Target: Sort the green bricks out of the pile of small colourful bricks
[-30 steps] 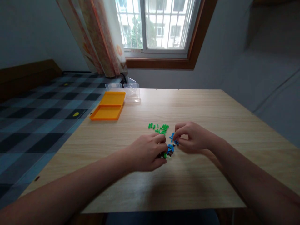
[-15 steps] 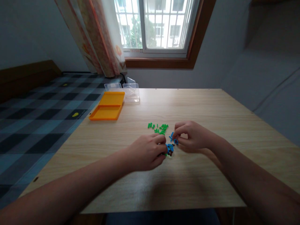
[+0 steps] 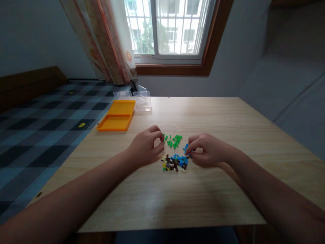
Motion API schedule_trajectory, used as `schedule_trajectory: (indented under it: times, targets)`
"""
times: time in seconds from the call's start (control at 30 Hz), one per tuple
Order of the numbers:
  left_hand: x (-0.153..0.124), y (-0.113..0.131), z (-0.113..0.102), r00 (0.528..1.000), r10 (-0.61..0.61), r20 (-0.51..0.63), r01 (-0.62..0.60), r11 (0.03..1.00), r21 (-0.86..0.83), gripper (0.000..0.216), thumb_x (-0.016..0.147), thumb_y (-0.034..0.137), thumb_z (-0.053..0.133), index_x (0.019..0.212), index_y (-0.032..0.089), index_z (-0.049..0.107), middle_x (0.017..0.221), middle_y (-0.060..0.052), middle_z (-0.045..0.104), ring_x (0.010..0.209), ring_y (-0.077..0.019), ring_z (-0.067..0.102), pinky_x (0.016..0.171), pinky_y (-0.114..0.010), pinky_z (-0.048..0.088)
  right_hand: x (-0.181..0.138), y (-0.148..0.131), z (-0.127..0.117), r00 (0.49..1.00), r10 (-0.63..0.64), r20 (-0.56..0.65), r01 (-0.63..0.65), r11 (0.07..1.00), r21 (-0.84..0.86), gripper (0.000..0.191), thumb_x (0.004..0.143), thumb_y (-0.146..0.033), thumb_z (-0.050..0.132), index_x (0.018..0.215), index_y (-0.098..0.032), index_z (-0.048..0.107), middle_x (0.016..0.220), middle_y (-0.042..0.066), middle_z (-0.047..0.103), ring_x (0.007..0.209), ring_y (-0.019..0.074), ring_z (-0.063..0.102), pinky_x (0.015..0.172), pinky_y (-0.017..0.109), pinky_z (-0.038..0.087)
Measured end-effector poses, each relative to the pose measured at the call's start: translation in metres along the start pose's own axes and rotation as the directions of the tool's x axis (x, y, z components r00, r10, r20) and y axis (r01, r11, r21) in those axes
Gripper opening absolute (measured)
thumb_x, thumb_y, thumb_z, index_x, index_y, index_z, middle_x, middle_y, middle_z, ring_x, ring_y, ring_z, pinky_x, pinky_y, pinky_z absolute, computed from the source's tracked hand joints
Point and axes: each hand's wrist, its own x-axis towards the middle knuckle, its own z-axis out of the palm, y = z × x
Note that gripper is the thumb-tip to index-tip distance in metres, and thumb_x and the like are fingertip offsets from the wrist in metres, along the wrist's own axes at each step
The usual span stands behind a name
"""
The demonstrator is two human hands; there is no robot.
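My left hand (image 3: 149, 145) is at the left end of a loose group of small green building bricks (image 3: 175, 140). Its fingers are curled toward the thumb, and the fingertips cover part of the group; anything between them is too small to make out. My right hand (image 3: 203, 149) is closed in a pinch beside a few blue bricks (image 3: 186, 148), its fingertips touching or just over them. What it pinches is hidden. Between the hands, nearer to me, lies a mixed pile of brown, blue and yellow bricks (image 3: 175, 163).
An open orange case (image 3: 115, 122) lies at the table's far left, with clear plastic containers (image 3: 142, 101) behind it. The wooden table (image 3: 203, 203) borders a bed with a checked cover (image 3: 50, 135) on the left. A window (image 3: 177, 30) is beyond.
My left hand has moved from over the mixed pile up and left to the green bricks, uncovering the brown and yellow pieces. My right hand has stayed almost in place by the blue bricks.
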Motion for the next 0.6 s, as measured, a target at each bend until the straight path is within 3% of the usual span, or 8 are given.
schedule_trajectory:
  times: [0.1,0.27,0.6]
  targets:
    - [0.003,-0.011,0.000,0.995,-0.092,0.040,0.091,0.996,0.026,0.006,0.082,0.016,0.061,0.080,0.019,0.066,0.093,-0.005,0.064,0.081,-0.0193,0.061,0.075,-0.034,0.049,0.000,-0.001,0.000,1.000,0.011,0.019,-0.011,1.000,0.007,0.026,0.077,-0.008,0.066,0.091,-0.021,0.084,0.079,0.002,0.070,0.069,0.0132,0.062,0.065,0.025,0.044]
    - [0.004,-0.014,0.003,0.978,-0.142,0.152,0.139,0.990,0.030,0.008,0.080,0.016,0.060,0.080,0.018,0.068,0.093,-0.004,0.063,0.075,-0.0170,0.060,0.072,-0.032,0.048,0.000,-0.004,0.001,0.999,0.042,-0.005,-0.042,0.999,-0.026,0.025,0.076,-0.013,0.070,0.095,-0.021,0.084,0.082,0.003,0.071,0.070,0.0132,0.062,0.064,0.024,0.043]
    - [0.004,-0.019,0.006,0.973,-0.185,0.141,0.181,0.983,0.042,0.009,0.086,0.021,0.062,0.086,0.018,0.071,0.096,-0.005,0.064,0.072,-0.0158,0.059,0.069,-0.030,0.048,-0.002,0.001,0.002,0.998,0.069,0.016,-0.067,0.995,-0.073,0.020,0.078,-0.011,0.067,0.084,-0.022,0.083,0.078,0.001,0.071,0.067,0.0120,0.062,0.063,0.023,0.041]
